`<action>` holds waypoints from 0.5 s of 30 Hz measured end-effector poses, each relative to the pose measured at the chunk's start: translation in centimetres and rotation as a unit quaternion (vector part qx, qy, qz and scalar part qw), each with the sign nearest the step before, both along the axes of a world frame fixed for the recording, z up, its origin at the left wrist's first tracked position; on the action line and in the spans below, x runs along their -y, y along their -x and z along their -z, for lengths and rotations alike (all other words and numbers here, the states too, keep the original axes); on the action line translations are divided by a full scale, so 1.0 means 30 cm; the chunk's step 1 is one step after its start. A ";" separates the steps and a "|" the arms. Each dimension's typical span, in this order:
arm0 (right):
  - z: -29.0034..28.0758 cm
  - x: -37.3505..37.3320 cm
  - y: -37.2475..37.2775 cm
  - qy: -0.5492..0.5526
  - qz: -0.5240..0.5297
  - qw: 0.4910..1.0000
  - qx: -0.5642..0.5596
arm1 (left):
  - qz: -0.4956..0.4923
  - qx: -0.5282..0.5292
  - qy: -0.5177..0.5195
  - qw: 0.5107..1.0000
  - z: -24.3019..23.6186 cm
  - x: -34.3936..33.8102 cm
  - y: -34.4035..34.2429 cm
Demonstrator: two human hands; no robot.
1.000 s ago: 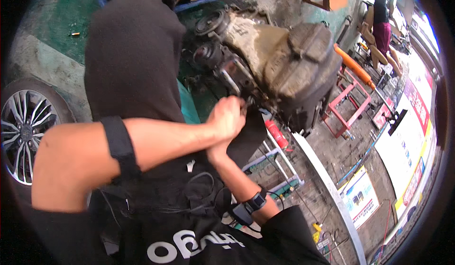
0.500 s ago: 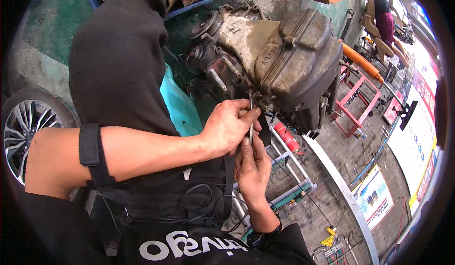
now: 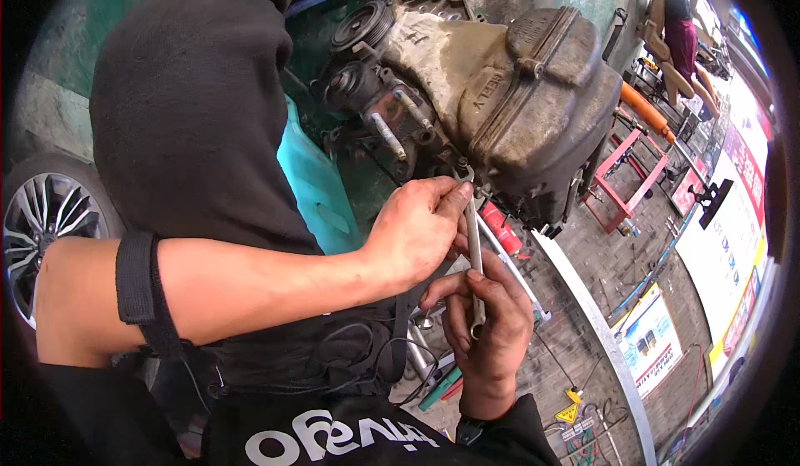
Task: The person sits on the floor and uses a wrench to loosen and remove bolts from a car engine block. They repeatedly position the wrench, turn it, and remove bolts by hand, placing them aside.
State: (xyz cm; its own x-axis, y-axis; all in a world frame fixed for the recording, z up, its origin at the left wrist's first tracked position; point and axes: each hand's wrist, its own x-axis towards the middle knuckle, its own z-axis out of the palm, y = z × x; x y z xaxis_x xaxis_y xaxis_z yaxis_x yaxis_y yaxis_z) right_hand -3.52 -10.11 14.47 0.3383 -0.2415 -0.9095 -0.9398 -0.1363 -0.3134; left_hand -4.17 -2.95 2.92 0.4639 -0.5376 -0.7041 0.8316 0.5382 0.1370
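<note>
**Wrench (image 3: 474, 241) up at the engine unit's (image 3: 537, 112) near edge, more shaft showing**

Head view, the only one. Changed: a second ago the hands were blurred and bunched at the engine edge, and half a second ago they were stacked close on the tool. Now they're spread apart along the wrench, the right one lower down, with most of the shaft in plain sight. Read: grip being reset with the tool head kept near the work, though that's a judgement.

Left hand (image 3: 410, 233): narrow, thumb and fingers pinching the wrench just below its upper end. Right hand (image 3: 498, 312): half curled, palm turned up, fingers on the lower shaft; grip looks loose, firmness can't tell.

Wrench runs roughly upright in the view, past the left fingertips and down into the right hand's curl. Its open upper end sits at a small bolt or fitting (image 3: 463, 163) on the engine unit; seated or just beside it, can't tell. Teal container (image 3: 312, 178) left of the left hand; red cylinder (image 3: 501, 229) beyond the shaft, to the right.
</note>
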 end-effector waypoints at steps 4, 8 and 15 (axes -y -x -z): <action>0.012 -0.039 0.019 0.073 -0.007 0.997 0.008 | -0.010 0.013 -0.055 0.998 -0.001 0.012 0.008; 0.060 -0.087 0.060 0.101 0.053 0.993 0.029 | -0.026 0.047 -0.088 0.995 0.023 0.022 0.018; 0.023 -0.134 -0.014 0.031 0.189 0.981 -0.024 | -0.014 0.045 -0.066 0.997 0.026 0.013 0.020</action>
State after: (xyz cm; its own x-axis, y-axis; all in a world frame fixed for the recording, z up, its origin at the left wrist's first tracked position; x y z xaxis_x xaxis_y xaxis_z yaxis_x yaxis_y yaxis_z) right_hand -3.09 -6.08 13.78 0.1704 -0.3974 -0.9017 -0.9404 0.2078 -0.2692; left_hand -4.77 -3.34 2.14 0.5418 -0.4287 -0.7229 0.7980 0.5325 0.2823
